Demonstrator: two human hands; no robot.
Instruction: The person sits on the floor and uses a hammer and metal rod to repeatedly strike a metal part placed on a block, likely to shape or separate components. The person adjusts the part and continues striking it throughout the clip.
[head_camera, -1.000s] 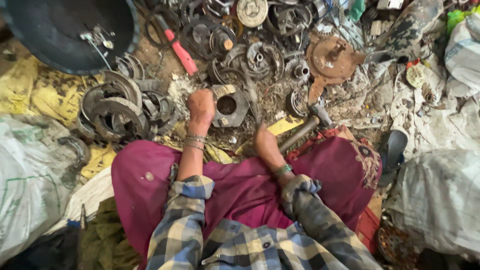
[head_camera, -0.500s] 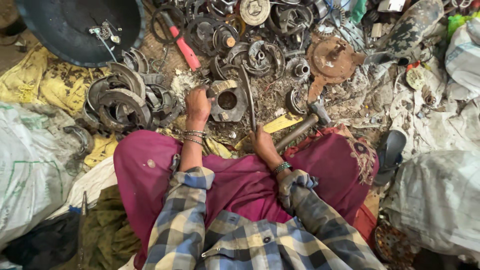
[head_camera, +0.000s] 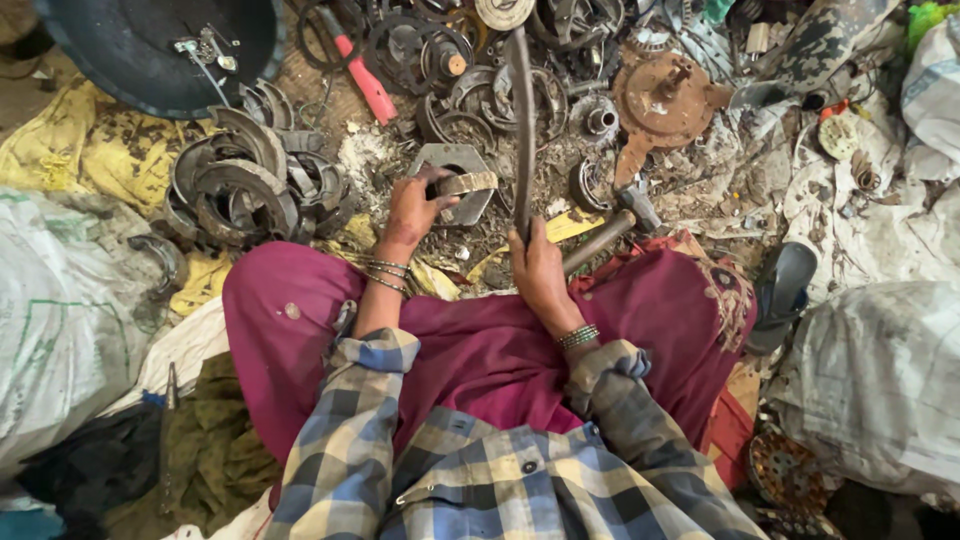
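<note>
On a scrap-strewn floor (head_camera: 700, 200), the left hand (head_camera: 415, 205) grips a small flat metal piece (head_camera: 465, 183) over a hexagonal plate (head_camera: 450, 165), while the right hand (head_camera: 535, 265) holds a long metal rod (head_camera: 521, 120) running toward twelve o'clock.

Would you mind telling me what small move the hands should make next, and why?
Probably bring the bar tip down onto the hexagonal plate. The right hand holds the bar raised beside it, while the left hand steadies the plate and a small block on it.
</note>
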